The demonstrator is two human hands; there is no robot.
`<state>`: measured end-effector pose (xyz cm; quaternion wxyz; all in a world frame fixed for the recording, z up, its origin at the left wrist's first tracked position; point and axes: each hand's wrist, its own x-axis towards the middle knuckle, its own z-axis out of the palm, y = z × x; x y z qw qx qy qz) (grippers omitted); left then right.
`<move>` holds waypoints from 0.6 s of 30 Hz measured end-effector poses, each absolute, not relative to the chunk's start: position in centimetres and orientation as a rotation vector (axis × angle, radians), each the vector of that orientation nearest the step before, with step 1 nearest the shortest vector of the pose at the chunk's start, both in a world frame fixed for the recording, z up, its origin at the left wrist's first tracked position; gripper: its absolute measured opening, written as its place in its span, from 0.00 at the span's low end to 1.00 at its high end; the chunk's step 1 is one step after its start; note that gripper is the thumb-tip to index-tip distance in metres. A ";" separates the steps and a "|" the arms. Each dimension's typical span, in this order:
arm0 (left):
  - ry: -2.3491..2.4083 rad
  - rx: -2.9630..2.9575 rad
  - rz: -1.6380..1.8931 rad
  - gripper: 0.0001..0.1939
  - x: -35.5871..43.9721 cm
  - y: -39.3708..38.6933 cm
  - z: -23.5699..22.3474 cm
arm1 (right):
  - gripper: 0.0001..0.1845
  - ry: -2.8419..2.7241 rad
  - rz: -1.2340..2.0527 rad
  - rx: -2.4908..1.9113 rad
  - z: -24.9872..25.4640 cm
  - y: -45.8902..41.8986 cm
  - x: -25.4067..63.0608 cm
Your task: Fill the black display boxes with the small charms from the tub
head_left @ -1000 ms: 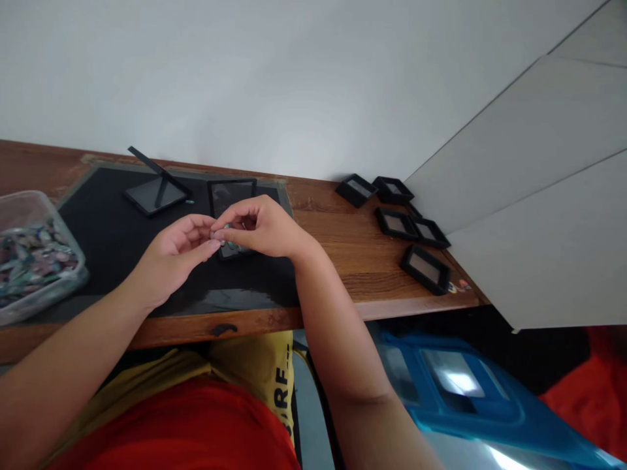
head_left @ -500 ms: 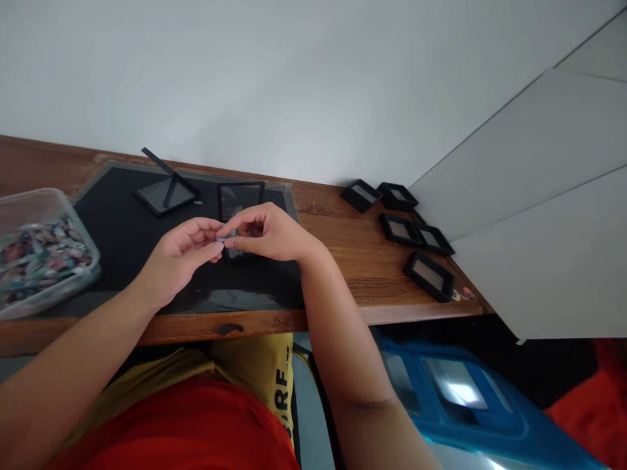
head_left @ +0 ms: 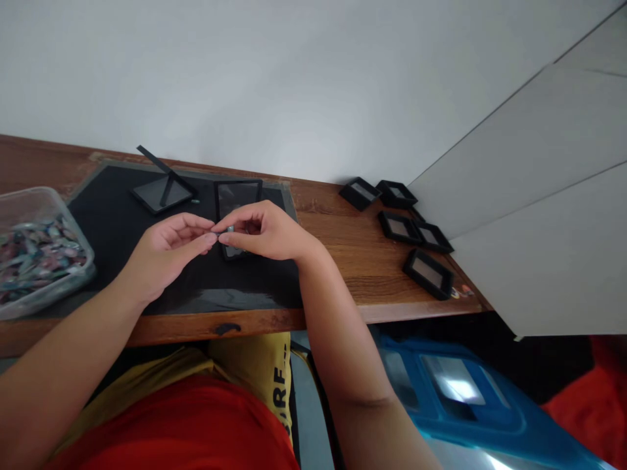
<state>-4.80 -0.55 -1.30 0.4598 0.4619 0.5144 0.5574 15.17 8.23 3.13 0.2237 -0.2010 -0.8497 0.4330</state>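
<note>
My left hand (head_left: 169,251) is closed in a pinch, thumb against fingers, on a small bluish stone that its fingertips mostly hide. Meeting it tip to tip, my right hand (head_left: 267,230) also pinches at the stone, thumb and forefinger nearly touching the left fingertips. Beneath the right hand lies a black-rimmed display box (head_left: 238,189) with a see-through panel, its lower part partly covered; a few pale bits show there. Another black box (head_left: 164,194) stands with its lid raised to the left, and a tiny greenish piece (head_left: 195,201) lies beside it.
A clear plastic tub (head_left: 88,271) of many coloured stones sits at the left. Several black boxes (head_left: 431,274) rest on the wooden table (head_left: 337,261) at the right. A dark mat (head_left: 235,294) lies under the work. A blue plastic chair (head_left: 470,418) stands below right.
Both hands stay together, shifting slightly left, the left one more. The bluish stone between the fingertips is now more hidden. The view has moved a little.
</note>
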 end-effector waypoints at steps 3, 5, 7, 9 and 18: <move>1.267 1.114 1.390 0.21 -4.7 -0.6 -1.4 | 0.13 -2.343 1.178 -0.552 3.0 8.3 15.1; 1.264 1.103 1.402 0.22 -4.6 -0.5 -1.5 | 0.13 -2.346 1.159 -0.536 2.9 8.4 15.1; 1.270 1.094 1.416 0.23 -4.5 -0.5 -1.6 | 0.12 -2.352 1.137 -0.517 2.8 8.4 15.0; 1.276 1.088 1.416 0.23 -4.5 -0.4 -1.7 | 0.12 -2.360 1.112 -0.512 2.7 8.3 14.7; 1.339 1.116 1.480 0.20 -5.0 -0.2 -2.3 | 0.08 -2.375 1.054 -0.570 2.4 8.1 14.2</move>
